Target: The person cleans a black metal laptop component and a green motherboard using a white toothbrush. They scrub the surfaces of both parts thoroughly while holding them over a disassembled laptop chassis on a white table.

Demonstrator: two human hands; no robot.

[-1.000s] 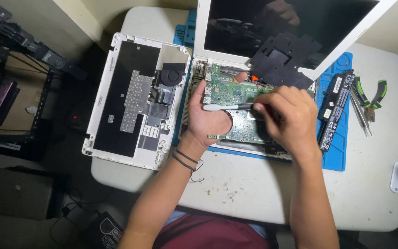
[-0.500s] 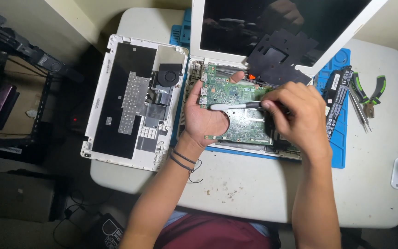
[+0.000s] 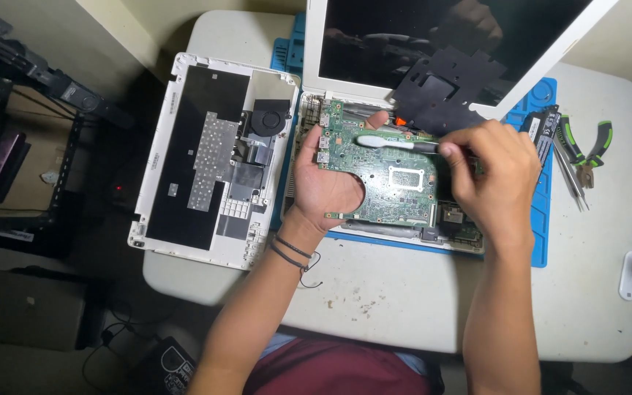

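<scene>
Since the earlier frame the right hand [image 3: 493, 174] had slid toward the worktop's right edge and a bit toward the far edge, carrying the slim white-tipped, black-handled brush tool [image 3: 396, 143] up from the middle of the green rectangular circuit board [image 3: 378, 172] to its far edge; the square socket frame on the board, covered before, was now exposed. Left hand [image 3: 328, 186] had barely shifted.

Right-hand grip was closed, fingers pinched around the tool's black handle, white tip lying on the board just beside the left thumb. Left-hand grip was partly closed on the board: palm under its near-left part, thumb reaching up along the far edge, holding it over the opened white laptop base [image 3: 396, 234]. That base sat on a blue rubber work mat [image 3: 535, 245] around the middle of the white worktop [image 3: 374, 300], toward the far edge.

White laptop bottom cover with black lining and a round fan [image 3: 217, 157] lay at the worktop's left edge, overhanging it. White-framed dark laptop screen [image 3: 433, 36] stood at the far edge, a black cut-out insulation sheet [image 3: 444, 91] resting against it. Long black battery pack [image 3: 543, 132] lay on the mat's right side, partly behind the right hand. Green-and-black handled pliers [image 3: 587, 150] lay near the right edge.
</scene>
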